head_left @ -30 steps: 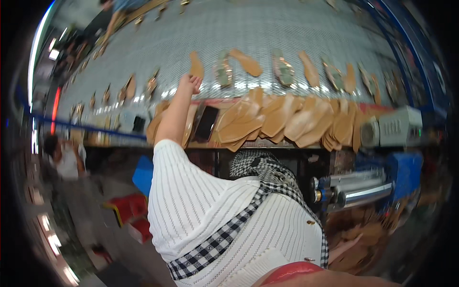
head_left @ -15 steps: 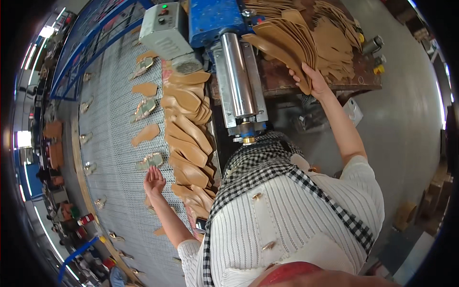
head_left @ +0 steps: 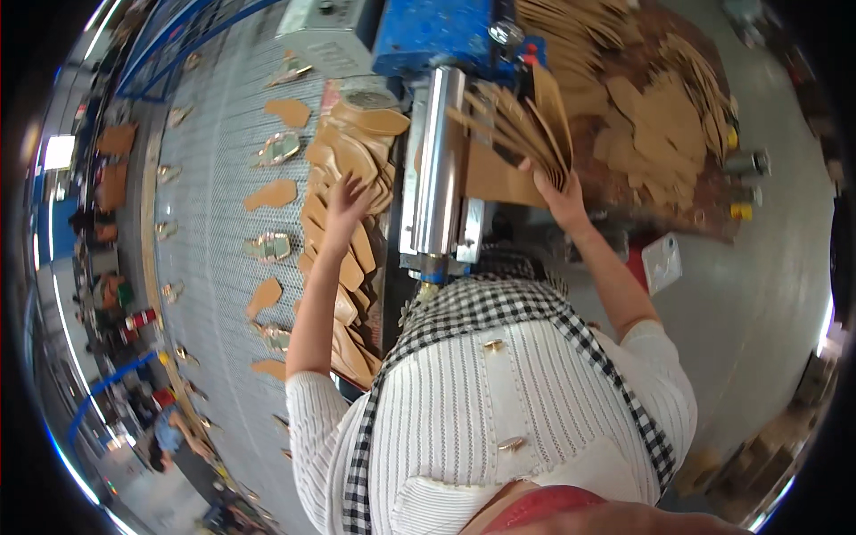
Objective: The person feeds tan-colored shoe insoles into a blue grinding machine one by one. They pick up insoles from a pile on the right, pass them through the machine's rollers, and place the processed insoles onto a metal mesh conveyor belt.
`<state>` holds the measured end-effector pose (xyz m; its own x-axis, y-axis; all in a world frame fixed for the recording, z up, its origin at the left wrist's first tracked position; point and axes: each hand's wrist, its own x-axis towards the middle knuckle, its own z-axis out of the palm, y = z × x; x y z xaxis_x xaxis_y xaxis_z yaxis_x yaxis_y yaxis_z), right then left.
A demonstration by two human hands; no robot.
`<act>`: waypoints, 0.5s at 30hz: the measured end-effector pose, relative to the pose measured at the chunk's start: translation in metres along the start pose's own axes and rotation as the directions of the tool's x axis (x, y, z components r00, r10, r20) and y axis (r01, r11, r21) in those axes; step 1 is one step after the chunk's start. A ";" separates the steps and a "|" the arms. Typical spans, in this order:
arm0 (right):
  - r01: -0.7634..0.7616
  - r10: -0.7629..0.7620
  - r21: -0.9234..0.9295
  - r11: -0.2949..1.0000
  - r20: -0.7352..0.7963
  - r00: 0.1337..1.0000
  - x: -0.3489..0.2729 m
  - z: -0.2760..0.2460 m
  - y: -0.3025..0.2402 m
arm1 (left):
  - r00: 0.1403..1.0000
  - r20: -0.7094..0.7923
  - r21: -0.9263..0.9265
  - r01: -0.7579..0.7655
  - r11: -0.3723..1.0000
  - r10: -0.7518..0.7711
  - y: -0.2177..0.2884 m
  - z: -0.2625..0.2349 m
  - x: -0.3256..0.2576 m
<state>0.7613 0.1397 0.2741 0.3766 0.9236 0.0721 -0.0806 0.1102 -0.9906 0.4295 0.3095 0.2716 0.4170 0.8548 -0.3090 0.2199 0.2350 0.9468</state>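
- So, the left hand (head_left: 346, 192) is stretched out toward about 11 o'clock, fingers spread and loose, not closed on anything. It sits right over the long overlapping row of tan leather-like insole cutouts (head_left: 343, 259), touching or nearly touching the top ones; can't tell which.
- That row runs from about 12 o'clock down to about 7 o'clock along the edge of the grey mesh conveyor belt (head_left: 209, 232).
- On the belt, at 9 to 10 o'clock from the left hand, flat tan sole pieces (head_left: 275, 193) lie well apart from each other, with pale green strappy sandal uppers (head_left: 269, 246) in between them.
- The right hand (head_left: 560, 192) is up at about 1 o'clock, clamped on a fanned stack of brown cardboard-like insole boards (head_left: 517, 129). Fingers wrap the bottom of the stack, and the boards stick up and splay out.
- Between both hands stands a shiny steel roller cylinder (head_left: 437, 160), upright in the view, mounted under a blue metal machine housing (head_left: 437, 36) at 12 o'clock.
- A grey control box (head_left: 330, 36) sits just beside the blue housing, on its 9 o'clock side.
- At 1 to 2 o'clock, a messy pile of more brown insole boards (head_left: 651, 116) covers a work table, near the right hand.
- The person wears a white ribbed top with a black-and-white checked collar (head_left: 499, 303).
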 end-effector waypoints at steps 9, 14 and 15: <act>0.136 -0.162 0.122 0.983 0.243 0.956 0.039 0.006 -0.049 | 0.344 0.750 0.598 -0.718 -0.357 0.565 0.075 0.029 0.026; 0.021 -0.060 0.272 0.962 0.138 0.989 0.037 0.030 -0.065 | 0.206 0.837 0.500 -0.661 -0.559 0.506 0.098 -0.021 0.037; -0.027 -0.024 0.369 0.929 0.133 0.991 0.035 0.031 -0.063 | 0.205 0.845 0.496 -0.645 -0.582 0.494 0.101 -0.029 0.038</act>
<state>0.7509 0.1761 0.3423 0.2518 0.9614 0.1107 -0.4253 0.2127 -0.8797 0.4424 0.3791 0.3580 0.9393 -0.1004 0.3280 0.0403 -0.9173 -0.3961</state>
